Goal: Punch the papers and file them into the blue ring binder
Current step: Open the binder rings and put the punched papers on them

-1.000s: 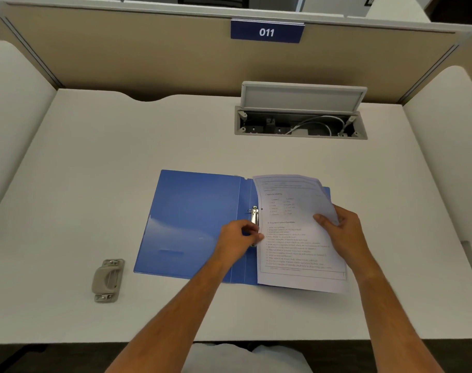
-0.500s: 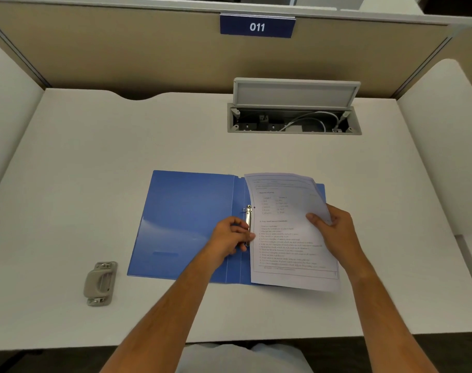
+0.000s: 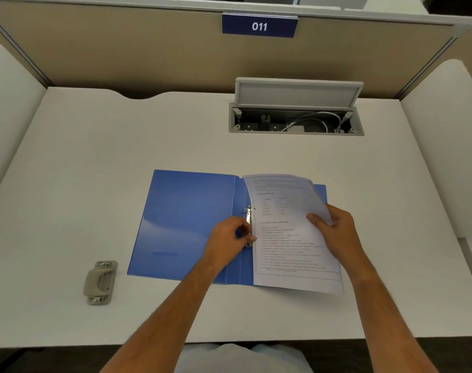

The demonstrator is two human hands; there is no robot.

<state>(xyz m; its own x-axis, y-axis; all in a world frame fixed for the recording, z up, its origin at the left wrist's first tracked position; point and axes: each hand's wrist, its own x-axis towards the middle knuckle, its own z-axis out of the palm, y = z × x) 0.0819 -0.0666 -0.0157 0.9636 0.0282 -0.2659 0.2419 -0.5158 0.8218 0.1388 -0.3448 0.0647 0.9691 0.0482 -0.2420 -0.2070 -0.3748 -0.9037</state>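
Observation:
The blue ring binder (image 3: 187, 224) lies open on the white desk. Its metal ring mechanism (image 3: 248, 218) runs along the spine. Printed papers (image 3: 286, 238) lie over the binder's right half, their upper right corner lifted. My left hand (image 3: 229, 239) has its fingers curled on the lower part of the ring mechanism, at the papers' left edge. My right hand (image 3: 334, 230) pinches the papers at their right edge, thumb on top.
A grey hole punch (image 3: 100, 281) sits on the desk (image 3: 121, 146) to the left of the binder. An open cable box (image 3: 296, 119) with its lid up is at the back. Partition walls close the desk at the back and both sides.
Both hands keep their hold. The papers have settled slightly closer to the rings; most of the shift in view comes from my head moving.

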